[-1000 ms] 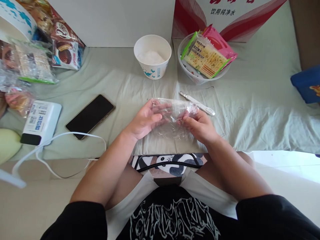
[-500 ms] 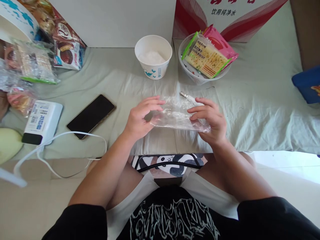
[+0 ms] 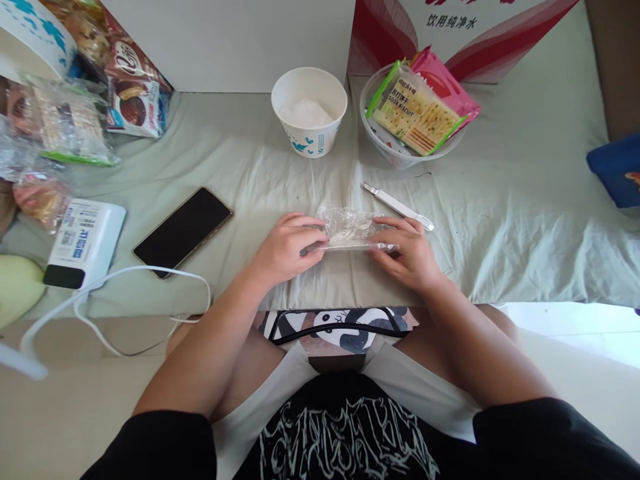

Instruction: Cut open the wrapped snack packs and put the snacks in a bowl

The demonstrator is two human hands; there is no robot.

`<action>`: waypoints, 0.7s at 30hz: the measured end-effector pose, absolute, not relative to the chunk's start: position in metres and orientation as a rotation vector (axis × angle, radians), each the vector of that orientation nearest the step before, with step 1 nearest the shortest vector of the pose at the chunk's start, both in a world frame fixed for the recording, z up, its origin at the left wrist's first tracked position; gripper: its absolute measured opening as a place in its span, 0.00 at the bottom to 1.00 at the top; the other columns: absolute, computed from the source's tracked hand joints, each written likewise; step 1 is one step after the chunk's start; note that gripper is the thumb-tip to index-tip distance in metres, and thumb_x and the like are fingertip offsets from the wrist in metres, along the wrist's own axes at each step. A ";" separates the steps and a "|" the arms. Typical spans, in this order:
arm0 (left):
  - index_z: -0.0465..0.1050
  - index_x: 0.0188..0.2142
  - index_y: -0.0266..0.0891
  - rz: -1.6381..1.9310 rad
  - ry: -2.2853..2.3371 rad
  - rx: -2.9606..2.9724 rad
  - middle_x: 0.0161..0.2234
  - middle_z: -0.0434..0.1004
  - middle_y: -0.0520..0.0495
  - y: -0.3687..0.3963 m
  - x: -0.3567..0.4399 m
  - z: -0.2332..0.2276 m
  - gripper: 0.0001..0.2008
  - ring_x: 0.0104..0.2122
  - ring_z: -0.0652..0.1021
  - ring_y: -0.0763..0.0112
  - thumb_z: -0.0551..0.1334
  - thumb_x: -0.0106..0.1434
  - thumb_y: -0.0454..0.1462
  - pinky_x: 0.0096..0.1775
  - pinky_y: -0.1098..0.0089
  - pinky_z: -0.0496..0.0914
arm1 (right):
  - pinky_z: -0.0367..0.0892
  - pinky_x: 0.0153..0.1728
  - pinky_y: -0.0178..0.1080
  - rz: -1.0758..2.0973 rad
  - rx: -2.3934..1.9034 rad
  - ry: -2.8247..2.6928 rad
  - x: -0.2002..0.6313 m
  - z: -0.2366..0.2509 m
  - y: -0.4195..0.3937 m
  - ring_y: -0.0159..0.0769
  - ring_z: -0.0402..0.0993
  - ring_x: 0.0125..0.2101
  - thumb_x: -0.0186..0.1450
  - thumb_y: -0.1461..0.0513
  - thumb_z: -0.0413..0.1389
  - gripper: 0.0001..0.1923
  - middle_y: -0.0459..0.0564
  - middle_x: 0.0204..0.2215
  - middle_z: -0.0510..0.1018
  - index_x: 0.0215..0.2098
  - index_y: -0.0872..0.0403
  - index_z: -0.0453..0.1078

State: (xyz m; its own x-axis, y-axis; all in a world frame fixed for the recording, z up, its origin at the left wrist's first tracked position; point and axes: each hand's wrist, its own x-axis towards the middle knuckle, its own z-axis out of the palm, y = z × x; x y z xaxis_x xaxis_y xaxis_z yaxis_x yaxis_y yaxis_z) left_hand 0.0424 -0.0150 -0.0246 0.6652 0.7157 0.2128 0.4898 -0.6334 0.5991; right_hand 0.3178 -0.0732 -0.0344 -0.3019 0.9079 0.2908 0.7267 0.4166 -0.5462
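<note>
A pale green bed sheet [image 3: 500, 200] carries a red-and-white carton [image 3: 450, 33], a clear bowl [image 3: 395, 152] of biscuit packs, a paper cup [image 3: 309, 110] and a dark phone [image 3: 183, 230]. At its near edge, the left hand [image 3: 285, 248] and right hand [image 3: 407, 253] each pinch an end of a crumpled clear plastic wrapper [image 3: 350, 230], pressed flat on the sheet just short of a white pen-like tool [image 3: 397, 207]. Even tension along the lower fold would likely keep it neat

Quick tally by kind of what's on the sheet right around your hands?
Clear crumpled plastic wrap, pinched by left hand and right hand: 1
White paper cup: 1
Clear plastic bowl: 1
Black smartphone: 1
White slim tool: 1
Total: 5
</note>
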 end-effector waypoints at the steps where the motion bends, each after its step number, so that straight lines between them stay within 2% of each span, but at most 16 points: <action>1: 0.80 0.37 0.41 0.613 0.957 2.345 0.38 0.87 0.47 -0.015 0.043 -0.024 0.07 0.47 0.84 0.60 0.62 0.67 0.36 0.58 0.55 0.71 | 0.63 0.55 0.53 0.427 -1.416 -2.070 0.317 -0.035 -0.073 0.49 0.81 0.53 0.72 0.58 0.56 0.07 0.49 0.40 0.86 0.41 0.48 0.76; 3: 0.80 0.40 0.40 0.641 1.037 2.276 0.36 0.86 0.48 -0.016 0.046 -0.022 0.07 0.39 0.84 0.64 0.62 0.67 0.38 0.51 0.61 0.74 | 0.67 0.53 0.53 0.452 -1.493 -1.974 0.315 -0.037 -0.073 0.47 0.82 0.48 0.70 0.58 0.56 0.09 0.51 0.42 0.86 0.47 0.48 0.74; 5: 0.79 0.43 0.40 0.649 1.124 2.203 0.31 0.85 0.50 -0.017 0.049 -0.021 0.10 0.33 0.82 0.67 0.62 0.67 0.39 0.45 0.65 0.75 | 0.70 0.52 0.53 0.503 -1.560 -1.886 0.313 -0.037 -0.073 0.47 0.82 0.46 0.69 0.58 0.57 0.16 0.51 0.41 0.86 0.54 0.47 0.70; 8: 0.78 0.48 0.40 0.626 1.213 2.126 0.27 0.84 0.52 -0.018 0.055 -0.021 0.13 0.28 0.80 0.69 0.61 0.68 0.40 0.41 0.67 0.73 | 0.72 0.51 0.56 0.558 -1.612 -1.785 0.309 -0.036 -0.073 0.48 0.81 0.44 0.68 0.57 0.58 0.23 0.51 0.40 0.84 0.60 0.47 0.64; 11: 0.77 0.50 0.40 0.618 1.271 2.120 0.26 0.84 0.52 -0.019 0.060 -0.021 0.14 0.27 0.79 0.68 0.62 0.67 0.40 0.40 0.66 0.72 | 0.72 0.49 0.55 0.544 -1.633 -1.718 0.307 -0.034 -0.073 0.46 0.80 0.38 0.68 0.57 0.58 0.23 0.51 0.40 0.82 0.60 0.47 0.63; 16: 0.76 0.50 0.40 0.655 1.354 2.146 0.23 0.81 0.55 -0.020 0.063 -0.024 0.13 0.24 0.77 0.71 0.62 0.67 0.38 0.39 0.68 0.71 | 0.71 0.49 0.54 0.482 -1.679 -1.695 0.304 -0.035 -0.072 0.45 0.79 0.36 0.66 0.59 0.59 0.21 0.44 0.27 0.77 0.56 0.48 0.65; 19: 0.76 0.48 0.41 0.680 1.389 2.190 0.23 0.78 0.56 -0.019 0.063 -0.028 0.11 0.24 0.77 0.71 0.63 0.66 0.36 0.40 0.67 0.71 | 0.71 0.47 0.52 0.425 -1.723 -1.710 0.304 -0.038 -0.072 0.42 0.75 0.31 0.65 0.59 0.59 0.20 0.43 0.26 0.75 0.56 0.49 0.66; 21: 0.77 0.47 0.41 0.685 1.407 2.242 0.26 0.79 0.54 -0.019 0.063 -0.029 0.11 0.29 0.79 0.67 0.63 0.66 0.35 0.42 0.63 0.72 | 0.70 0.45 0.51 0.359 -1.739 -1.742 0.304 -0.040 -0.072 0.43 0.74 0.32 0.65 0.59 0.59 0.21 0.45 0.28 0.75 0.56 0.49 0.67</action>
State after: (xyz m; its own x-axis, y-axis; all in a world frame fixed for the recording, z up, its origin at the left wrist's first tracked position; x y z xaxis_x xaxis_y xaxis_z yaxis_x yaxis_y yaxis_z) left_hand 0.0629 -0.0187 -0.0292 0.3718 0.9087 0.1900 0.7100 -0.4102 0.5723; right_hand 0.3039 -0.0715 -0.0400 0.0835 0.9659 0.2449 0.7903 0.0856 -0.6067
